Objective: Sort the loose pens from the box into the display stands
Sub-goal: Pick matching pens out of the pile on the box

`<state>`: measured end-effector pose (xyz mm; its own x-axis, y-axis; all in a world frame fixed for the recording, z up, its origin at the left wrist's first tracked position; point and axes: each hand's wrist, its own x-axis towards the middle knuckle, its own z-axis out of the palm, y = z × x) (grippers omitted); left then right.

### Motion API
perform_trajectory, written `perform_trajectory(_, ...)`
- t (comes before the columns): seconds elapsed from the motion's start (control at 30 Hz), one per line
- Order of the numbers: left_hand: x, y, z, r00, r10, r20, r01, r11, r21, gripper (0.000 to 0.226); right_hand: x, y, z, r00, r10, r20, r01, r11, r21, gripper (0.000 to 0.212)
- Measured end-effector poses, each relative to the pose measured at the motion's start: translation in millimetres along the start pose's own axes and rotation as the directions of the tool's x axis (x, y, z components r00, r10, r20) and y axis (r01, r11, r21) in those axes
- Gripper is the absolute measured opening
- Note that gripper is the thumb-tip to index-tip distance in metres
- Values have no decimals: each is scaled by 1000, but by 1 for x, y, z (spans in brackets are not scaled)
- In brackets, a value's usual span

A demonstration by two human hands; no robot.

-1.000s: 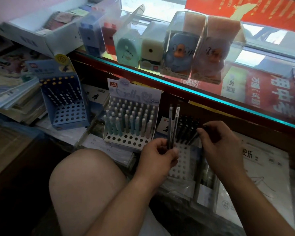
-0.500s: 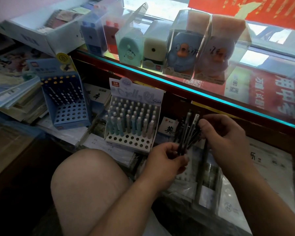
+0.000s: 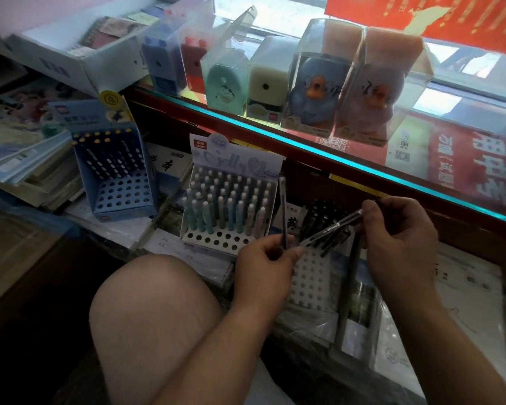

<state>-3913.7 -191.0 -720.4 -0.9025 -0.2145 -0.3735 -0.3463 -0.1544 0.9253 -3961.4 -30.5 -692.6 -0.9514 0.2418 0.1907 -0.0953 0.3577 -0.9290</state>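
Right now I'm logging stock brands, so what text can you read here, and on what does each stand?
"Jelly": header card of the white stand of pastel pens.
"英": white booklet behind the held pens.
"中考": red poster under the glass counter.
Too blurred: blue cardboard stand's header, print on the clear-barrelled pen.

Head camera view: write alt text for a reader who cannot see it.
The left hand holds an upright pen while the right hand pinches a slanted pen above a white perforated stand. Beside it stand a pastel pen display and a blue display, below a glass counter.
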Motion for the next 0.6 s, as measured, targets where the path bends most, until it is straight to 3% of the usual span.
perform_trajectory(0.2,-1,-2,-4,994,105,7,-105,978,181,22,-2,9,-1,998,-65,22,67,992,-109,9)
perform_trajectory(0.3,-1,-2,-2,996,86,15,-87,975,204,28,-2,6,-1,1000,-22,9,22,1000,-1,8)
perform_trajectory(0.47,0,-3,-2,998,64,-15,-60,978,198,28,5,1,-16,980,194,45,-199,952,232,9)
perform_trajectory(0.6,3,-5,-2,999,10,-49,-2,987,158,14,11,2,-31,966,256,38,-252,901,352,13)
